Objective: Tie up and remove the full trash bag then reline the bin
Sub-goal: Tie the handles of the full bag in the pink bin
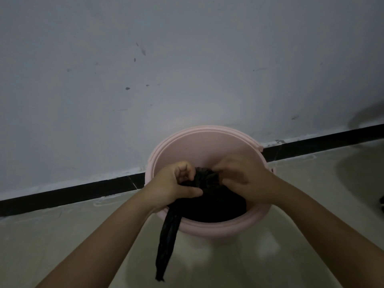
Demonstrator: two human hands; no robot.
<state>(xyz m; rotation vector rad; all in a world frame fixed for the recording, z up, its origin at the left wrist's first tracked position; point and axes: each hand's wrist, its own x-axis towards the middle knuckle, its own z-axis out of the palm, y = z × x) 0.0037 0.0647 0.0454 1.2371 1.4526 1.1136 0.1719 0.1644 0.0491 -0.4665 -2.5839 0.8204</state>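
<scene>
While both hands, left hand (176,183) and right hand (243,179), gripped the black bag (207,179) inside the pink bin (207,140), its tail (166,242) hung toward six o'clock; a slack pull risked an open knot

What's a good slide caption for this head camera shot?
Both hands, left and right, knot a black trash bag inside a pink bin.

No readable text, no labels, no brands, no numbers, no signs anywhere in view
</scene>
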